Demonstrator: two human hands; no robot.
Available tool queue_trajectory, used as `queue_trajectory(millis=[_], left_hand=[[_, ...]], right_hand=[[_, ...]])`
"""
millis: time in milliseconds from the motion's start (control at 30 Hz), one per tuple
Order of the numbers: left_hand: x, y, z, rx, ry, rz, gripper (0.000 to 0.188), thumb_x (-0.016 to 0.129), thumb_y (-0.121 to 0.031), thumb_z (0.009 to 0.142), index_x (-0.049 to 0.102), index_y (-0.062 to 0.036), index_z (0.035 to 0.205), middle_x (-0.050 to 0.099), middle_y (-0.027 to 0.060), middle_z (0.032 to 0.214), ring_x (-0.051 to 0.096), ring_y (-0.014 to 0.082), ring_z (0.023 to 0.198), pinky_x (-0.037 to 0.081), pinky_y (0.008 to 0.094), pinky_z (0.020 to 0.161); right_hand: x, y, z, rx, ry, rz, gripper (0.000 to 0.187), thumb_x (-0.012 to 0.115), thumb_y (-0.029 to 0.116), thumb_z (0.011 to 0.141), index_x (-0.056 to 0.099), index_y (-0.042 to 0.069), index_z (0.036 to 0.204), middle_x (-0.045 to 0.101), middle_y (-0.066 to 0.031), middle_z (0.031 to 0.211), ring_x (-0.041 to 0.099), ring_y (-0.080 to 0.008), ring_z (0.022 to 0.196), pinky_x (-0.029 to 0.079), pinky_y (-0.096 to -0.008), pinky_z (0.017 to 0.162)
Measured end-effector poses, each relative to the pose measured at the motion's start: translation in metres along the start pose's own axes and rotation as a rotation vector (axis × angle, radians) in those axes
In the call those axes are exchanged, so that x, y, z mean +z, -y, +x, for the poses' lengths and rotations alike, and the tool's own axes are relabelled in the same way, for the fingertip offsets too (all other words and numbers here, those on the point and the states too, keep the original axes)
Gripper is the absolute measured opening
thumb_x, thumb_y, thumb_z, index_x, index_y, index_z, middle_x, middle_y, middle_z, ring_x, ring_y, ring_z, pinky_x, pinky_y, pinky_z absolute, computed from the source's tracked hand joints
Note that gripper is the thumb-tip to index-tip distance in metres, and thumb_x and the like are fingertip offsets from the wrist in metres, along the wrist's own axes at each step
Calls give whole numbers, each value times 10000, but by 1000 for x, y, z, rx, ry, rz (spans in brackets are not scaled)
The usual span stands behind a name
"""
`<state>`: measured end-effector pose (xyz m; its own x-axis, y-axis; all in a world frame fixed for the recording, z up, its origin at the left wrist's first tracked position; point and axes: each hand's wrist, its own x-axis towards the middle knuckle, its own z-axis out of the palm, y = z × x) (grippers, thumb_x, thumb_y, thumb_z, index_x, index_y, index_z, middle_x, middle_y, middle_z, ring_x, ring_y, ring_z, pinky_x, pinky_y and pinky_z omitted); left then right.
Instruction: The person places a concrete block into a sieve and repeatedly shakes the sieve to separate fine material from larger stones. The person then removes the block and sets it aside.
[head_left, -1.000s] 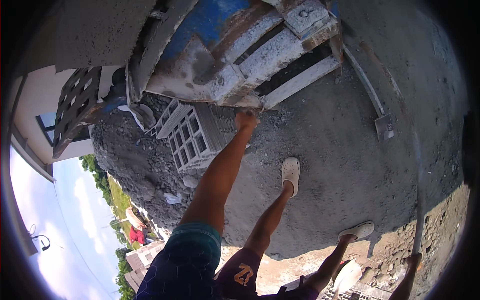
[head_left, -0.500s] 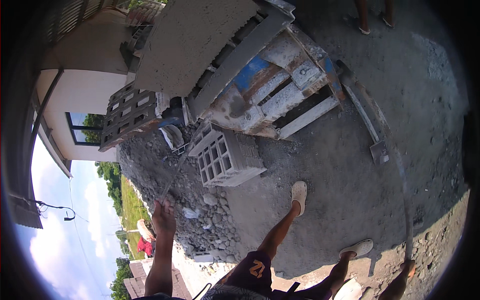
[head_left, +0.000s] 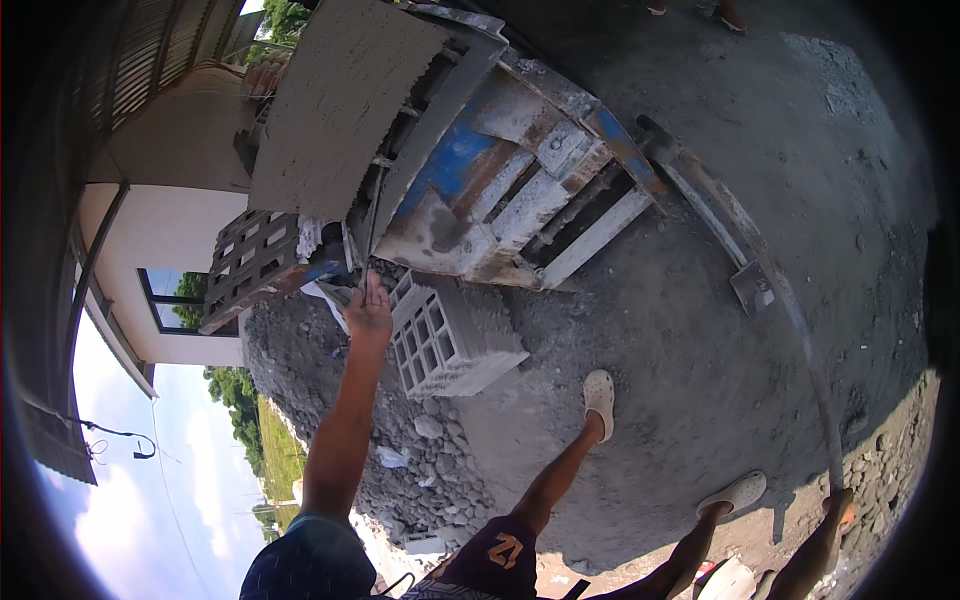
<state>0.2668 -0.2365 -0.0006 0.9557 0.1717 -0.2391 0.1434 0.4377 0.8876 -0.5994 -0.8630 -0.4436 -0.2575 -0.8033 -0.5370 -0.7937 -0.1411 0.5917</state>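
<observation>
My left arm reaches up, and my left hand [head_left: 370,312] is closed around the lower end of a thin dark rod [head_left: 372,235] beside a metal-framed machine or table. Fine detail of the grip is small and blurred. At the lower right, my right hand [head_left: 842,506] grips the end of a long, thin pole [head_left: 800,325] that slants up across the ground. A small square metal plate [head_left: 752,290] sits beside this pole. Just right of my left hand stands a stack of grey hollow blocks [head_left: 440,335].
A cement-smeared board [head_left: 340,110] tops the blue-and-rust metal frame [head_left: 480,190]. A grey slatted pallet [head_left: 255,255] leans near a gravel heap [head_left: 330,390]. My feet wear pale clogs [head_left: 600,400]. Another person's feet [head_left: 730,18] show at the top.
My left hand has moved up and right, toward the metal frame, and the rod's end has moved with it. My right hand keeps its grip on the pole. The view has shifted slightly.
</observation>
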Motion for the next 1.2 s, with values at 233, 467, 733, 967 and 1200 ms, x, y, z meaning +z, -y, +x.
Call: queue_trajectory(millis=[233,467,733,967,1200], left_hand=[[33,36,-138,-391,206,803,905,236,-741,1065,382,-4,1568,625,212,1440,672,354,1195,498,449,1018],[-175,0,-364,-962,1159,2143,551,600,-573,1049,721,-89,1282,791,50,1179,741,214,1061,584,375,921],[-268,13,-485,-1088,789,1877,647,514,-667,1042,668,-158,1410,735,69,1324,690,278,1197,550,471,1017],[-119,69,-456,-827,665,1435,571,546,-578,1060,719,-67,1248,794,92,1082,755,230,970,576,369,830],[24,32,-369,68,771,1310,467,542,-454,1072,711,-43,1215,741,206,1111,693,440,1065,550,482,934]], right_hand=[[-5,-12,-21,-35,-69,105,392,813,187,815,691,166,1186,766,-77,1184,740,-286,1111,545,-540,854],[-43,-41,-69,-190,-99,446,303,810,162,761,788,104,1058,794,-138,1072,765,-302,1069,555,-459,928],[-101,-93,-134,-444,-73,566,440,799,268,733,748,-9,1071,725,-256,1136,726,-379,1121,590,-458,977],[-121,-75,-173,-473,828,976,294,640,223,1012,700,11,1206,780,-190,941,755,-338,699,607,-438,578],[-209,20,-284,-655,565,888,336,613,197,981,686,-7,1238,750,-162,975,754,-332,776,633,-458,650]])
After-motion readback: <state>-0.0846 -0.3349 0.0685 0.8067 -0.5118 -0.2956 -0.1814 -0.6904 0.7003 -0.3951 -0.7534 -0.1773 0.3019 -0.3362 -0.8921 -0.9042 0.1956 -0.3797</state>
